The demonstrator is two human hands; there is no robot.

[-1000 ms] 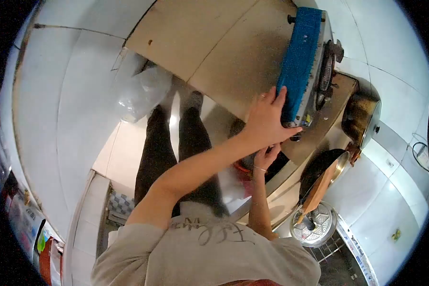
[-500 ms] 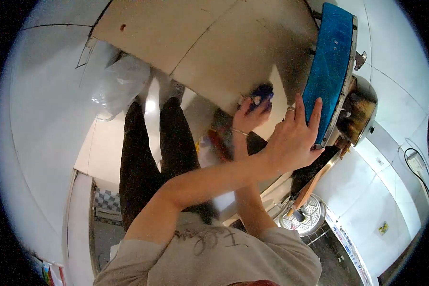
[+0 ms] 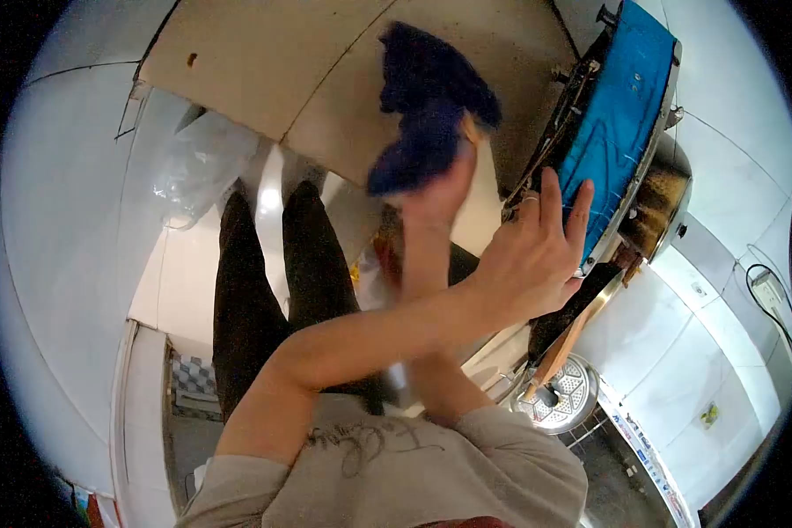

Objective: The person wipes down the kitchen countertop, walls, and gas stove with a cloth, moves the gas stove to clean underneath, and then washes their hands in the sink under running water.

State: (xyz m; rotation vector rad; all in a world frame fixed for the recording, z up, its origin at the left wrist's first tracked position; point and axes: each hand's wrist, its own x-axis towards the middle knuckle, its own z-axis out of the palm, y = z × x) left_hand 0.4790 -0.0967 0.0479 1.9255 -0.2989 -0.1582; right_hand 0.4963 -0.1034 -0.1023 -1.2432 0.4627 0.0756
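A blue-topped unit with a metal rim and short feet, which looks like a gas stove (image 3: 623,106), stands tilted at the right, its dark underside edge showing. My left hand (image 3: 532,242) crosses over and holds its near end, two fingers stretched along the blue surface and the thumb at the corner. My right hand (image 3: 444,185) is closed on a dark blue cloth (image 3: 427,88), which hangs loose and is blurred by motion. Below the cloth is a beige tiled counter (image 3: 326,53). Part of the right hand's fingers is hidden by the cloth.
Right of the stove stand a metal pot (image 3: 664,198) with a browned side, a wooden handle (image 3: 559,356) and a perforated metal disc (image 3: 568,396). A clear plastic bag (image 3: 198,167) hangs at the counter's left edge. White tiled walls (image 3: 722,150) enclose both sides.
My right hand has lifted the cloth off the counter and moved it up and left, where it spreads out. The stove has tilted further, showing more underside, with my left hand still on it.
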